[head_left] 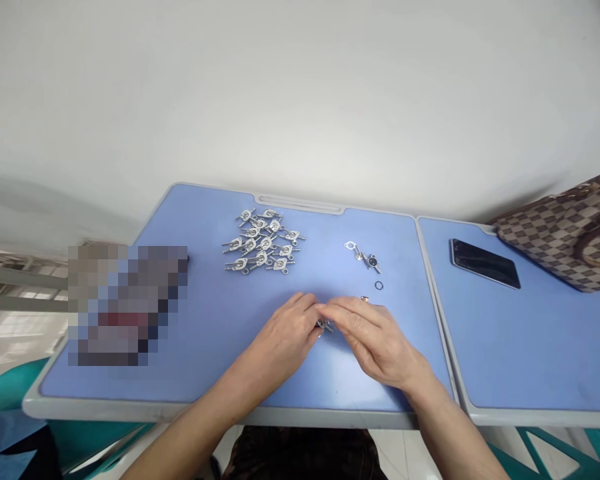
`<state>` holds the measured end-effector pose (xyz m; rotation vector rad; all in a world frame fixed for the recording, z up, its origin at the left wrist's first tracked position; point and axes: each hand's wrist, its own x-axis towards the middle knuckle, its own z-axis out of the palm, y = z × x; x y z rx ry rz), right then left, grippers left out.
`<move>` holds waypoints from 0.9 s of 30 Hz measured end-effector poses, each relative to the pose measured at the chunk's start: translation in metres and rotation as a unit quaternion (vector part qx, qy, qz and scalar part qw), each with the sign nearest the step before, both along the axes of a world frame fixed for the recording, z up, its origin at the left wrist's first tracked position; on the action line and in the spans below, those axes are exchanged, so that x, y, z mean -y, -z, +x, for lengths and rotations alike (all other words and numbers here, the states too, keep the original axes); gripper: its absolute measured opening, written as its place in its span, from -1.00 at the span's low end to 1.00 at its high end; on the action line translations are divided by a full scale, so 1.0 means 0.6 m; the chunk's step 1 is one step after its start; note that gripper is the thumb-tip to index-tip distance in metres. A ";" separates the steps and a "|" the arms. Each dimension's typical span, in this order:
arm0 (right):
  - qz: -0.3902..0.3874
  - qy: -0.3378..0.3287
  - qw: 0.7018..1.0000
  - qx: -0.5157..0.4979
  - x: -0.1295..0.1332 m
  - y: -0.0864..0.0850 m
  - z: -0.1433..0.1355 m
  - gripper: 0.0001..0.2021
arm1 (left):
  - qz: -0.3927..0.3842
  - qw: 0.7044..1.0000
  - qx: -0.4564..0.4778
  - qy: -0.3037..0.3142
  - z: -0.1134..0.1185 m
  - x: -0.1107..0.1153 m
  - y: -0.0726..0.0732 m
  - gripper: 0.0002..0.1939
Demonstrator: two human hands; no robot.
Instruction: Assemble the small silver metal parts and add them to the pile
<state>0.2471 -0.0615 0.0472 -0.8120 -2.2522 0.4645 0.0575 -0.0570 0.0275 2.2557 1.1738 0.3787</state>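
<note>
My left hand (294,328) is closed, its fingers and thumb pinching a small silver metal fitting (324,325) above the blue desk. My right hand (373,339) meets it from the other side, fingers pressed together and bent over the same fitting, hiding most of it. Beyond my left hand lies a group of several similar metal fittings (265,244), with oval flanges and thin stems. Past my right hand are a flat silver plate with a hole (350,245), a small metal part with a dark round centre (373,261) and a thin dark ring (379,285).
A blurred-out, dark oblong item (135,307) lies at the desk's left side. On the adjoining right desk (530,360) are a black phone (485,263) and a checked brown handbag (565,233). A pale wall (300,100) rises behind both desks.
</note>
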 end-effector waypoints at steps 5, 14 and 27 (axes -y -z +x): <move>0.089 0.099 0.991 -0.015 0.002 0.016 -0.006 -0.90 | 0.011 1.000 0.001 0.012 0.000 -0.002 -0.002 -0.83; -0.029 0.022 0.999 -0.006 0.000 0.002 -0.002 -0.71 | -0.002 1.000 0.005 0.008 -0.002 0.000 0.006 -0.90; 0.019 0.116 0.992 -0.050 -0.003 0.028 -0.014 -0.96 | 0.013 1.000 -0.005 0.010 -0.001 -0.005 -0.003 -0.88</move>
